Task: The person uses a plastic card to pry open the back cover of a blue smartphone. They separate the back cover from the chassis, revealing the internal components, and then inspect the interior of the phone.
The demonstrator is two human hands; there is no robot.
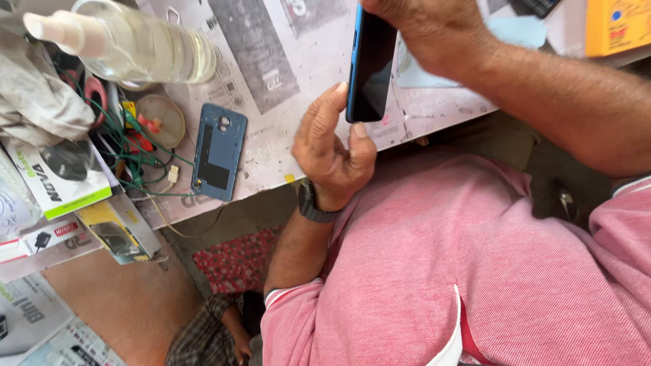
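Observation:
A smartphone (371, 68) with a dark screen and a blue edge stands on its side above the edge of the worktable (285, 146). My right hand (434, 34) grips its upper end from above. My left hand (332, 149), with a dark watch on the wrist, pinches the phone's lower end between forefinger and thumb. A blue phone back cover (218, 150) lies flat on the table to the left of my left hand, apart from it.
A clear spray bottle (135, 44) lies at the top left beside a grey cloth (34, 88). Green wires (129, 149), a round dish (159, 120) and accessory boxes (61, 179) crowd the left. A yellow box (617, 26) is at top right. Another person's checked sleeve (210, 332) shows below.

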